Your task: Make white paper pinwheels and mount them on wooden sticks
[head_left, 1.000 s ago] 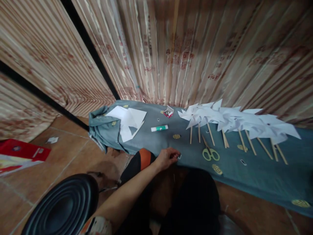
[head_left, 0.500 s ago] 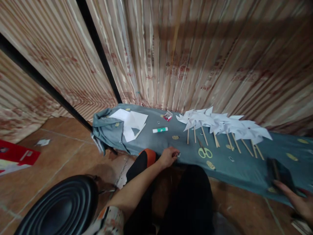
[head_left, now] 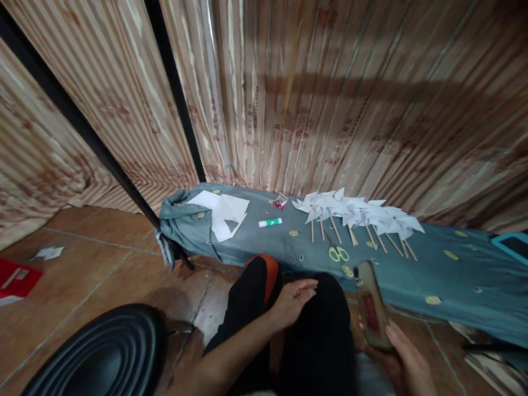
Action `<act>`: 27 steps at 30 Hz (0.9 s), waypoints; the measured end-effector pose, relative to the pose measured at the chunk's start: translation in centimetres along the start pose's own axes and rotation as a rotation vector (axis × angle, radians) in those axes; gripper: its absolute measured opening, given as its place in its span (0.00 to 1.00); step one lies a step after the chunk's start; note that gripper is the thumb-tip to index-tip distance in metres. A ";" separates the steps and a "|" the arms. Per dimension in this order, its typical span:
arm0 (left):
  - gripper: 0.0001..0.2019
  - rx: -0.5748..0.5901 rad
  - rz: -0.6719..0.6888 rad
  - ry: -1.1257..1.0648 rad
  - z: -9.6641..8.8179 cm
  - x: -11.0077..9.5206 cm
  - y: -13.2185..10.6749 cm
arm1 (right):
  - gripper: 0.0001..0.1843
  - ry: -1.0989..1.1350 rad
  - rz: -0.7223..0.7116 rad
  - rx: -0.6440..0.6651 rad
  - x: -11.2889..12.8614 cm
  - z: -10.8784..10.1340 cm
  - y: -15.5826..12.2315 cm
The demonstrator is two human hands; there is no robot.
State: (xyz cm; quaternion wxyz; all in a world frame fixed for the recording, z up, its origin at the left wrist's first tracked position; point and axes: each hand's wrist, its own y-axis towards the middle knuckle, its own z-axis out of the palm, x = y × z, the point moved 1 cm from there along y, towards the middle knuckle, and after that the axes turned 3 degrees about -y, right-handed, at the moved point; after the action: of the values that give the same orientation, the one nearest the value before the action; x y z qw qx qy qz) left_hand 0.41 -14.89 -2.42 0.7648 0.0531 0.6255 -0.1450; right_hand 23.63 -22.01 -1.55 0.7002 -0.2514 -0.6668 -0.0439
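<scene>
My right hand (head_left: 408, 355) holds a smartphone (head_left: 373, 308) upright over the front of the table, its camera side and a dark red patch facing away from my lap. Above my dark-trousered knees, my left hand (head_left: 295, 300) is empty, with its fingers stretched out to the right. Scissors (head_left: 339, 253) with pale green handles lie on the cloth, nearest the phone. Behind them is a row of white paper pinwheels (head_left: 358, 212) on wooden sticks. A glue stick (head_left: 270, 222) rests left of these, near a small red box (head_left: 280, 202) of tiny items.
White paper sheets (head_left: 223, 212) lie at the left end of the cloth-covered table (head_left: 256, 250). A black stool (head_left: 99, 352) stands at lower left, and a dark pole (head_left: 177, 93) by the curtain (head_left: 289, 110). A blue-edged device (head_left: 513, 245) sits at far right.
My left hand has drawn back from the table edge to over my lap. The right hand has brought the phone from the right towards the middle. The view has shifted slightly.
</scene>
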 end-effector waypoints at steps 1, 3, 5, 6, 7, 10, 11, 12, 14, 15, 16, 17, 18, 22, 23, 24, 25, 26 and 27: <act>0.19 -0.005 -0.022 -0.084 0.2 -0.2 -0.9 | 0.31 0.016 0.020 0.003 0.3 1.7 -0.7; 0.25 -0.016 -0.063 -0.243 0.5 -0.7 -2.3 | 0.33 -0.003 -0.004 0.058 0.9 5.1 -1.9; 0.31 -0.051 -0.097 -0.387 0.4 -1.5 -3.3 | 0.32 -0.025 -0.070 0.168 1.4 8.3 -2.8; 0.33 -0.068 -0.099 -0.450 0.3 -1.9 -3.6 | 0.32 -0.043 -0.106 0.199 1.5 9.7 -3.2; 0.34 -0.085 -0.087 -0.506 0.1 -2.4 -4.0 | 0.33 -0.070 -0.156 0.206 1.6 10.9 -3.6; 0.32 -0.111 0.004 -0.600 -0.5 -3.6 -4.7 | 0.33 -0.334 -0.353 0.167 1.3 13.6 -4.8; 0.31 -0.139 0.023 -0.610 -0.8 -3.8 -4.8 | 0.34 -0.440 -0.438 0.149 1.2 14.2 -5.1; 0.29 -0.180 0.033 -0.626 -1.1 -3.9 -5.0 | 0.34 -0.529 -0.525 0.128 1.1 14.7 -5.5; 0.28 -0.254 0.012 -0.669 -1.9 -3.9 -5.2 | 0.34 -0.637 -0.683 0.107 0.7 15.6 -6.3; 0.27 -0.281 -0.014 -0.697 -2.3 -3.8 -5.3 | 0.34 -0.662 -0.741 0.104 0.6 15.8 -6.7; 0.27 -0.296 -0.044 -0.721 -2.7 -3.7 -5.4 | 0.34 -0.670 -0.780 0.109 0.4 16.0 -7.0; 0.26 -0.302 -0.073 -0.739 -3.1 -3.6 -5.4 | 0.34 -0.663 -0.796 0.122 0.2 16.1 -7.3; 0.26 -0.302 -0.094 -0.745 -3.5 -3.6 -5.4 | 0.34 -0.643 -0.788 0.137 0.1 16.1 -7.6; 0.28 -0.281 -0.117 -0.723 -4.3 -3.7 -5.4 | 0.32 -0.415 -0.534 0.209 -0.1 15.5 -7.8; 0.29 -0.280 -0.121 -0.718 -4.3 -3.7 -5.4 | 0.31 -0.329 -0.447 0.228 0.0 15.3 -7.6; 0.29 -0.277 -0.127 -0.710 -4.2 -3.6 -5.4 | 0.30 -0.245 -0.366 0.252 0.0 15.0 -7.4; 0.29 -0.270 -0.135 -0.695 -4.0 -3.6 -5.3 | 0.29 -0.174 -0.295 0.282 0.0 14.8 -7.2; 0.29 -0.256 -0.147 -0.676 -3.8 -3.4 -5.3 | 0.28 -0.123 -0.233 0.315 0.1 14.6 -7.0; 0.29 -0.235 -0.163 -0.654 -3.6 -3.3 -5.3 | 0.27 -0.094 -0.185 0.343 0.1 14.5 -6.8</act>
State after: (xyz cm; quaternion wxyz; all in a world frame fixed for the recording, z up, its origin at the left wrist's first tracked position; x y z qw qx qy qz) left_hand -5.10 -18.48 0.55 0.9113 -0.1344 0.3622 -0.1421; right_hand 7.74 -21.98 0.28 0.6940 -0.0679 -0.7166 0.0177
